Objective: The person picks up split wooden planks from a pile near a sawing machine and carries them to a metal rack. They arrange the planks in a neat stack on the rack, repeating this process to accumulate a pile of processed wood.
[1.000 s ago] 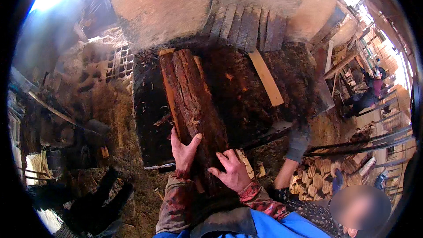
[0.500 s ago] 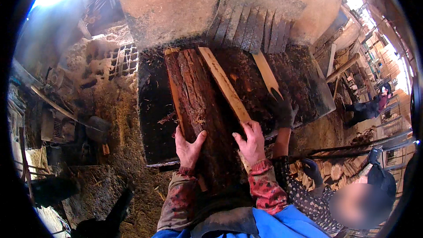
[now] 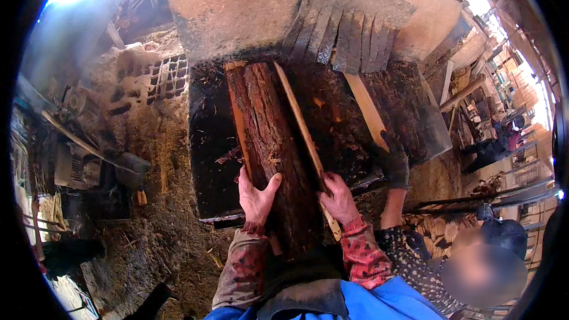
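My right hand (image 3: 338, 198) turned the long pale wooden strip (image 3: 302, 125) edge-up toward eleven o'clock, gripped separately; left hand (image 3: 256, 200) clasps brown bark-covered timber (image 3: 267, 120).

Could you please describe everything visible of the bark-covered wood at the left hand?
The bark-covered wood is long, with rough, reddish-brown bark on top and a paler, orange edge along its left side. It lies on the dark table, pointing away from the wearer, its near end reaching past the table's near edge. The left hand holds it, thumb on the bark. Whether it is one piece or several is unclear.
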The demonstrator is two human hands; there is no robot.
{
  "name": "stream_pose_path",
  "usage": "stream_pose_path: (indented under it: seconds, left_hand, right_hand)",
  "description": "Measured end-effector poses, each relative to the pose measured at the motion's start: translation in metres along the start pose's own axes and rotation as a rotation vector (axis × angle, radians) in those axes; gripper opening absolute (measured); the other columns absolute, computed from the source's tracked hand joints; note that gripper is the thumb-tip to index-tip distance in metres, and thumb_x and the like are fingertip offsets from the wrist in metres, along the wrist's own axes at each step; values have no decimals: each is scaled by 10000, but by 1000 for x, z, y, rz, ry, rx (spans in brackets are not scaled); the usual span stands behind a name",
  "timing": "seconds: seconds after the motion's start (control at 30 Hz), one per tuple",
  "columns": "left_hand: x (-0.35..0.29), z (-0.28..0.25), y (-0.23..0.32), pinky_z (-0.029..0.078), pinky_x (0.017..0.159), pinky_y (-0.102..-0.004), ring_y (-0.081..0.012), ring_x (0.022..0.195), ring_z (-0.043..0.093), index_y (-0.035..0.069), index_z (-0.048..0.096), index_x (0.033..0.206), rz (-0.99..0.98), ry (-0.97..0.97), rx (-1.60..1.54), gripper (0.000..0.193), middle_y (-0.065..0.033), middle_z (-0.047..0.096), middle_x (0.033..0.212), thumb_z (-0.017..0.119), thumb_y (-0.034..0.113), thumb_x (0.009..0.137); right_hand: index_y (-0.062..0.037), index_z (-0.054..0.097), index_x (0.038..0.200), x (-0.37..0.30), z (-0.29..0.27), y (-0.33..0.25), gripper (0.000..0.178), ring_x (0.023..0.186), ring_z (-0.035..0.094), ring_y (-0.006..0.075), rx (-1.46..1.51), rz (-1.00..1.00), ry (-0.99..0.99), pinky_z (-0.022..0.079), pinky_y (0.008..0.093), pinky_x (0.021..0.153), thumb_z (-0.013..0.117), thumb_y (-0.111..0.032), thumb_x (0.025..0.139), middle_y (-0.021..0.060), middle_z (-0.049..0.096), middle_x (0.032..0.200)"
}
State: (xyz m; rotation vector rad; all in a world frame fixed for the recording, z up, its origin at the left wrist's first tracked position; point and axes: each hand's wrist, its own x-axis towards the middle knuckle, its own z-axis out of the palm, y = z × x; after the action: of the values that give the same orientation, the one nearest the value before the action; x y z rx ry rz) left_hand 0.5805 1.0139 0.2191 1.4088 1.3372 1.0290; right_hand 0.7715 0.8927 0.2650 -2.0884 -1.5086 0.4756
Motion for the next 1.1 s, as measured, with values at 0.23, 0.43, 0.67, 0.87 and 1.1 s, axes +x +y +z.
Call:
stream_pose_path:
  seconds: [0.23, 0.43, 0.67, 0.87, 1.1]
  left_hand:
    - [-1, 1, 1, 421, 951, -341, -235, 1108, 537, -67, 393, 1345, -26, 7, -20, 853, -150, 548, 1221, 803, 376, 742]
    - [0, 5, -2, 401, 993, -386, -333, 1170, 507, -54, 421, 1323, -72, 41, -71, 897, -223, 524, 1248, 822, 426, 680]
    - [1, 5, 7, 398, 1000, -390, -344, 1179, 503, -60, 411, 1333, -79, 11, -65, 924, -231, 521, 1253, 817, 446, 675]
    - [1, 6, 9, 407, 987, -392, -344, 1165, 512, -54, 417, 1326, -78, 29, -16, 916, -217, 530, 1239, 819, 442, 670]
    - [4, 7, 8, 412, 976, -394, -339, 1149, 519, -45, 414, 1328, -47, -3, -69, 896, -204, 537, 1224, 810, 438, 686]
  right_hand:
    - [12, 513, 1283, -30, 5, -21, 508, 1139, 499, 389, 84, -47, -10, 428, 406, 964, 651, -257, 875, 213, 511, 1234]
    - [62, 553, 1171, -19, 6, -39, 464, 1089, 514, 423, -62, -62, 94, 450, 439, 918, 677, -249, 849, 235, 523, 1186]
    - [79, 570, 1122, -12, -9, -40, 465, 1023, 559, 394, -72, -47, 46, 495, 428, 846, 704, -251, 823, 227, 546, 1123]
    - [73, 589, 1102, -12, -14, -51, 409, 979, 591, 366, -46, -102, 109, 514, 399, 813, 712, -191, 814, 210, 561, 1103]
    - [51, 604, 1097, 0, -49, -64, 330, 933, 620, 324, 50, -31, 264, 530, 355, 766, 685, -122, 828, 179, 588, 1073]
